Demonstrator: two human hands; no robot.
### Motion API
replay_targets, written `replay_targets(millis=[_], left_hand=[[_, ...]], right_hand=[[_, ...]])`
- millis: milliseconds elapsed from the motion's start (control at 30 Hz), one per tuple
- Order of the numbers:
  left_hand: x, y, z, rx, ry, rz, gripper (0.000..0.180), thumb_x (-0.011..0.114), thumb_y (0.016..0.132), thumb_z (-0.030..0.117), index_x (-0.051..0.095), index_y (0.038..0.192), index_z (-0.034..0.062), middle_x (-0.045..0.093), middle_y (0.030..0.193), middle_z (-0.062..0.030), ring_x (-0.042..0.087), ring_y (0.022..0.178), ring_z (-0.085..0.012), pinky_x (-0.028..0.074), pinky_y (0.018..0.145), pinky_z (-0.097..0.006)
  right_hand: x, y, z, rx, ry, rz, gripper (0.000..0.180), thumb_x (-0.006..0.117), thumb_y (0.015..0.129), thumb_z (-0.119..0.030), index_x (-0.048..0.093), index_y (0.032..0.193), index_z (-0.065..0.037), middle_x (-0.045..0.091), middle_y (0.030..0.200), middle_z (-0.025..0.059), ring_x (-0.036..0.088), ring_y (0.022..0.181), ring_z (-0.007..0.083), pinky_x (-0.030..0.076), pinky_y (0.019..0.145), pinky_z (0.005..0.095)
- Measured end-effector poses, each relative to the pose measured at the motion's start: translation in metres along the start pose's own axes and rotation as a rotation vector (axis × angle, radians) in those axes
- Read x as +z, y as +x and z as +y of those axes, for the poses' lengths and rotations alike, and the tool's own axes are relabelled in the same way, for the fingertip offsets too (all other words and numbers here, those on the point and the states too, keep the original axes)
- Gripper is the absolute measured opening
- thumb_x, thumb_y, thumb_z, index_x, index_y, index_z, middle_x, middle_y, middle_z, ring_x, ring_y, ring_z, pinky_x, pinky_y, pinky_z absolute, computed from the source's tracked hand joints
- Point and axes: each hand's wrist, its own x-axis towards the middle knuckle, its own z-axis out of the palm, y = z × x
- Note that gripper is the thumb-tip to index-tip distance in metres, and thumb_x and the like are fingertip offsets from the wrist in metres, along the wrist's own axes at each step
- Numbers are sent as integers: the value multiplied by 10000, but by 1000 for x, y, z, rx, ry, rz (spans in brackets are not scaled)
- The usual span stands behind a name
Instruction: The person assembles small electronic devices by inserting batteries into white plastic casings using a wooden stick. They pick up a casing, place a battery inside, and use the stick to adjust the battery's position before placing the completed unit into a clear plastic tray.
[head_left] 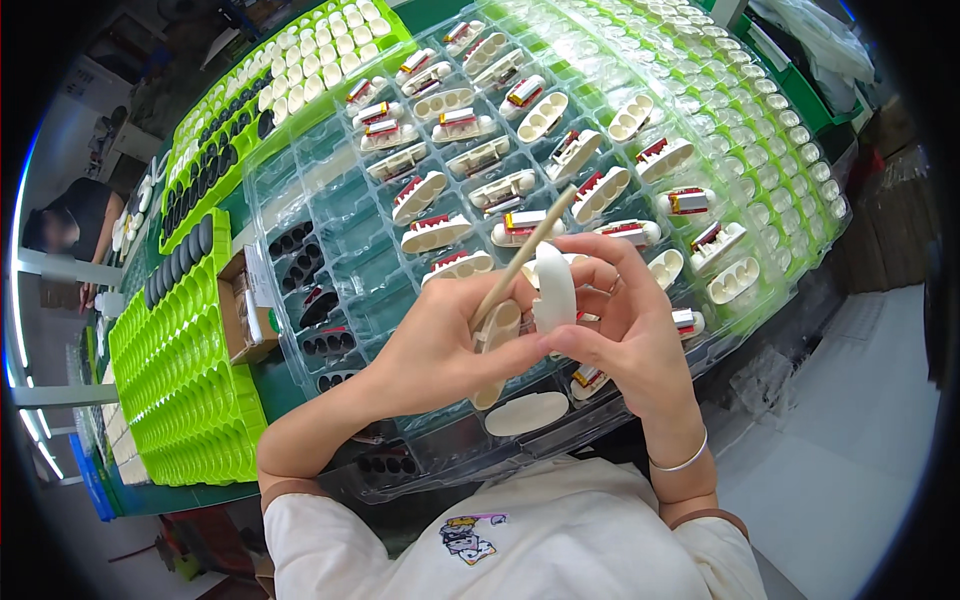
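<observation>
My left hand (440, 335) is closed, with a thin wooden stick (528, 250) pointing up and away from between its thumb and fingers. In my right hand (640, 345), thumb and fingers pinch a white curved plastic shell (553, 290), which stands upright between both hands. My left thumb tip reaches the shell's lower edge. A white oval housing with round hollows (500, 325) shows by my left fingers, partly hidden; I cannot tell whether that hand touches it. Below the hands lies a smooth white oval cover (527, 414).
A clear compartment tray (345, 220) holds several white housings with red and gold parts (520, 92), plus black housings (305, 260). Green trays (185, 400) stand left, with black and white caps (330, 60). Clear-domed trays (740, 130) extend right. A small cardboard box (240, 310) sits left; another person (85, 225) is far left.
</observation>
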Motion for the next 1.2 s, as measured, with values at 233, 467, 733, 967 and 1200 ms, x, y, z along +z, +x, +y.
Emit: replay_targets(millis=[233, 467, 733, 967, 1200], left_hand=[[-4, 1, 4, -71, -2, -36, 205, 664, 721, 164, 527, 801, 35, 521, 687, -1, 486, 614, -45, 359, 516, -197], [-4, 2, 5, -7, -54, -32, 224, 677, 705, 176, 539, 800, 27, 529, 692, -4, 498, 615, -55, 370, 529, -197], [-3, -1, 4, -11, -66, 17, 175, 592, 743, 153, 544, 849, 22, 527, 736, -11, 501, 649, -64, 394, 564, -194], [-19, 2, 12, -260, -586, -59, 468, 443, 746, 122, 355, 1192, 7, 475, 887, -42, 445, 604, -27, 289, 384, -116], [-11, 4, 11, -164, -399, -42, 607, 682, 685, 162, 379, 1191, 15, 545, 918, -65, 548, 702, -94, 437, 543, -197]], right_hand=[[-1, -2, -3, 55, 4, -7, 476, 604, 763, -62, 398, 1193, -62, 554, 970, 89, 552, 881, 130, 452, 727, 237], [-1, -4, -3, 44, 21, 1, 478, 558, 777, -38, 369, 1215, -70, 537, 979, 87, 550, 890, 139, 454, 719, 235], [-2, -5, -5, 69, 141, -43, 485, 535, 765, -12, 356, 1212, -66, 522, 1022, 120, 556, 890, 159, 474, 724, 254], [-4, -6, -11, 176, 246, 3, 484, 552, 758, -25, 346, 1195, -53, 532, 1020, 151, 577, 870, 184, 500, 681, 273], [-8, -6, -11, 144, 299, 71, 473, 577, 745, -20, 357, 1163, -46, 532, 1012, 149, 579, 866, 191, 504, 706, 283]])
